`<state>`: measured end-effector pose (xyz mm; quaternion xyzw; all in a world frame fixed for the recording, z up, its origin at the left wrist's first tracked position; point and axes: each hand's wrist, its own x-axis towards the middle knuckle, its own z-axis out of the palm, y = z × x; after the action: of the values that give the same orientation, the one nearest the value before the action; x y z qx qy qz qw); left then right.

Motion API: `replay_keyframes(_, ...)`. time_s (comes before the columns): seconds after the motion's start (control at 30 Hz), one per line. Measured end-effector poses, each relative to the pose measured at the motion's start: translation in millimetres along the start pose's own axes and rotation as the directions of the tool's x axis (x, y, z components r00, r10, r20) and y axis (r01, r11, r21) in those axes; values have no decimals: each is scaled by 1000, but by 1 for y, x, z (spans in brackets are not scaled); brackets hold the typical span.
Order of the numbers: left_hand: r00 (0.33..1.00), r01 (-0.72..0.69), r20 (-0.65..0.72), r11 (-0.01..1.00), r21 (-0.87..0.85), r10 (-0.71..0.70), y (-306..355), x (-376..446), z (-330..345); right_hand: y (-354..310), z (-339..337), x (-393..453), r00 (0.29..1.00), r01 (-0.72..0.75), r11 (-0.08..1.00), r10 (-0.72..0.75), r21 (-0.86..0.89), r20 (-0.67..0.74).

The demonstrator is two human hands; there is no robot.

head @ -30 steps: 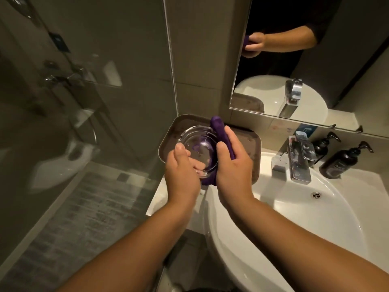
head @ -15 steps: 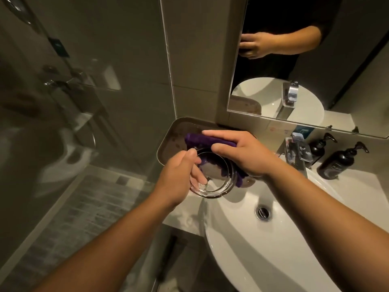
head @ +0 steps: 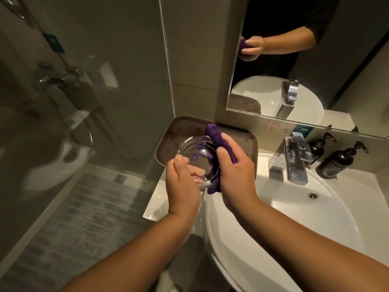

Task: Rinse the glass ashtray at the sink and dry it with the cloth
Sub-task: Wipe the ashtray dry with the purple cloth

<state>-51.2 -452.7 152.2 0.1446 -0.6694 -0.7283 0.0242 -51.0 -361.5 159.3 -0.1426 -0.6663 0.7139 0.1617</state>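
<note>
Glass ashtray (head: pixel 197 159) sits tilted in the left hand (head: pixel 182 182), fingers curled round its near rim. Right hand (head: pixel 235 173) grips a purple cloth (head: pixel 216 140) against its right side.

Both hands (head: pixel 210 178) curled, gripping

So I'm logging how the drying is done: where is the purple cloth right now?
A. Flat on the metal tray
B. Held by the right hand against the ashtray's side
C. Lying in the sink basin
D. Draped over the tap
B: the right hand grips the purple cloth and presses it to the rim of the glass ashtray, which the left hand holds above the metal tray.
</note>
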Motion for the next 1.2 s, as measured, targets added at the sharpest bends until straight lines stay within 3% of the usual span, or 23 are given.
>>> replay_keyframes(0.1, 986, -2, 166, 996, 92, -14, -3, 6, -10, -3, -14, 14, 995, 5, 999, 1, -53, 104)
replay_keyframes(0.27, 863, -1, 496, 981, 195, -98, 19, 34, -27, -21, -42, 45, 930, 185, 944, -79, -273, 360)
replay_keyframes(0.33, 830, -45, 547, 962, 268, -114, 28, 36, -25, -33, -45, 50, 860, 267, 904, -68, -333, 505)
replay_keyframes(0.4, 841, -104, 535, 949, 297, -76, 31, 36, -21, -41, -44, 54, 820, 299, 886, -49, -354, 570)
replay_keyframes(0.6, 923, -171, 378, 956, 239, 71, 26, 32, -15, -36, -34, 49, 881, 268, 918, -112, -291, 459)
replay_keyframes(0.73, 982, -76, 181, 986, 149, 48, 17, 26, -5, -16, -20, 25, 979, 126, 983, -101, -133, 176)
replay_keyframes(0.83, 1000, 2, 14, 999, 49, -3, 9, 15, 8, -2, -2, 7, 998, 52, 997, -53, -53, -25)
replay_keyframes(0.9, 998, 58, -30, 998, -15, -59, 6, 4, 12, 5, -1, 4, 998, 24, 999, -26, -30, -63)
replay_keyframes(0.97, 995, 99, 6, 995, -33, -98, 2, -2, 12, 8, -7, 7, 1000, -5, 1000, 4, -17, -27)
replay_keyframes(1.07, 972, 145, 182, 989, 15, -145, 3, 4, 3, 4, -26, 21, 998, -16, 995, 22, -96, 65)
replay_keyframes(1.2, 868, 62, 472, 977, 202, -152, 22, 27, -13, -19, -50, 47, 953, 170, 948, -89, -268, 290)
